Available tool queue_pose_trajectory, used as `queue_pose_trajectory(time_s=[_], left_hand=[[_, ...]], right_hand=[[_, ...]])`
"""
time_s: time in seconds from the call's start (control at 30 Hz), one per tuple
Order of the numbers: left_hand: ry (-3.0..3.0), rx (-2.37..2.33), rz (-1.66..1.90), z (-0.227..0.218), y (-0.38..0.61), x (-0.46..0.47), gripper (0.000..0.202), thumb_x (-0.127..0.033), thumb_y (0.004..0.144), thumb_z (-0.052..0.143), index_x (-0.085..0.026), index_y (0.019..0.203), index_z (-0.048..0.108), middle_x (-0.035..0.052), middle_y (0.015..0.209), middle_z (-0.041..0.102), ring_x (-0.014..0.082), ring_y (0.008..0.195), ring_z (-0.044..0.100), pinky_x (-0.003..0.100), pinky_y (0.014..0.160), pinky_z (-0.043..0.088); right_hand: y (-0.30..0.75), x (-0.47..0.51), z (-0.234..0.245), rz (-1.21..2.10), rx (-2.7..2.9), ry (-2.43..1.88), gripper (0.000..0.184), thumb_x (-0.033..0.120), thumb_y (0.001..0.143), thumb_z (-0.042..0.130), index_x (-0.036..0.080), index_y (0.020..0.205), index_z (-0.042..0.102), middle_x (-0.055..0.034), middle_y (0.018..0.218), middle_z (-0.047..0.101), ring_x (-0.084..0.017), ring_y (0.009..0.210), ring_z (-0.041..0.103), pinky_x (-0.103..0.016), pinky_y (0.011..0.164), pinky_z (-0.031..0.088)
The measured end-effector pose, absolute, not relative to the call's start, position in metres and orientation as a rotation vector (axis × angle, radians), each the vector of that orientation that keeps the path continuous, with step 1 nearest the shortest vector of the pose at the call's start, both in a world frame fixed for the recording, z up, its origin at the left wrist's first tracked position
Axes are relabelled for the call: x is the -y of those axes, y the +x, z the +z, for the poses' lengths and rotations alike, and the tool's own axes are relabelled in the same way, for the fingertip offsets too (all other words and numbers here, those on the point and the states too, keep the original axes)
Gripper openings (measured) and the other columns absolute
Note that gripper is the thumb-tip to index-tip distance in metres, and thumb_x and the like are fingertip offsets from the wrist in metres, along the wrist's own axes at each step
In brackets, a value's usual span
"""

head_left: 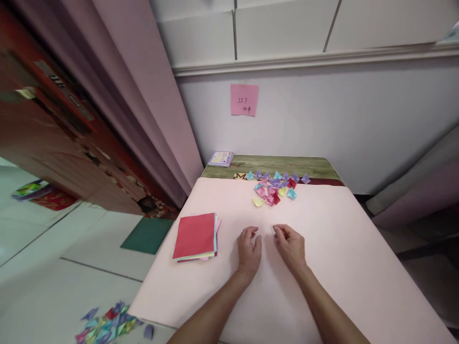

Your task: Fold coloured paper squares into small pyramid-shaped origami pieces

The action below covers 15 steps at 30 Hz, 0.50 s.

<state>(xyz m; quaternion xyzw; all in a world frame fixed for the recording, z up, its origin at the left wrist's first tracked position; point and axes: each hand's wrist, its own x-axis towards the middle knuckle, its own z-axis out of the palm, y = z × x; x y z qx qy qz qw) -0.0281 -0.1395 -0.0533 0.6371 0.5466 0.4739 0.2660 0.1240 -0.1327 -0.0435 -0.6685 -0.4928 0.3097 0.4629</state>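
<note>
My left hand [249, 249] rests on the pale pink table [322, 258], fingers loosely curled and nothing visible in them. Beside it, a small gap away, my right hand [289, 243] lies on the table too, fingers curled inward, holding nothing I can see. A stack of coloured paper squares [196, 237] with a red sheet on top sits just left of my left hand. Beyond both hands, near the table's far edge, lies a pile of several small folded paper pieces [274, 187] in pink, purple, blue, yellow and red.
A small colourful booklet [221, 158] lies on the green strip at the far end of the table. A pink sticky note [244, 100] hangs on the wall. More folded pieces [107, 322] lie on the floor at the lower left. A curtain and a red door stand left.
</note>
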Motion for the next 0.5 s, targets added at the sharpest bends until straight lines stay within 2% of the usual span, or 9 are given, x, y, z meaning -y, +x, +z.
queue_pose_trajectory(time_s=[0.07,0.2,0.37,0.5], left_hand=[[1.793,-1.404,1.24,-0.046,-0.031,0.149,0.024,-0.015,0.086,0.054,-0.021,0.109,0.059,0.0088,0.11,0.063,0.0205,0.097,0.062,0.037,0.085,0.053],[2.093,-1.432,1.151,-0.02,-0.052,0.163,0.023,-0.018,0.082,0.064,-0.023,0.104,0.062,0.0083,0.114,0.061,0.0249,0.111,0.056,0.043,0.097,0.045],[2.016,-2.073,0.885,0.019,-0.112,0.148,0.028,-0.031,0.081,0.068,-0.021,0.105,0.06,0.0102,0.111,0.06,0.0297,0.109,0.053,0.045,0.095,0.041],[1.729,-2.474,0.506,0.025,-0.143,0.139,0.053,-0.054,0.077,0.067,-0.018,0.114,0.057,0.0149,0.12,0.056,0.0362,0.116,0.048,0.048,0.095,0.037]], right_hand=[[0.125,0.153,-0.052,0.818,1.22,-1.646,0.037,0.053,0.086,0.057,0.019,0.085,0.072,-0.0005,0.06,0.066,-0.016,0.055,0.059,-0.025,0.055,0.047],[0.129,0.173,-0.06,0.762,1.306,-1.627,0.035,0.052,0.087,0.057,0.02,0.089,0.072,0.0006,0.061,0.064,-0.016,0.055,0.056,-0.024,0.056,0.045],[0.131,0.178,-0.061,0.673,1.41,-1.628,0.032,0.049,0.087,0.056,0.021,0.089,0.072,0.001,0.061,0.063,-0.016,0.056,0.056,-0.025,0.058,0.045],[0.13,0.179,-0.061,0.669,1.432,-1.635,0.032,0.048,0.086,0.055,0.021,0.088,0.073,0.0002,0.065,0.067,-0.016,0.058,0.059,-0.025,0.06,0.047]])
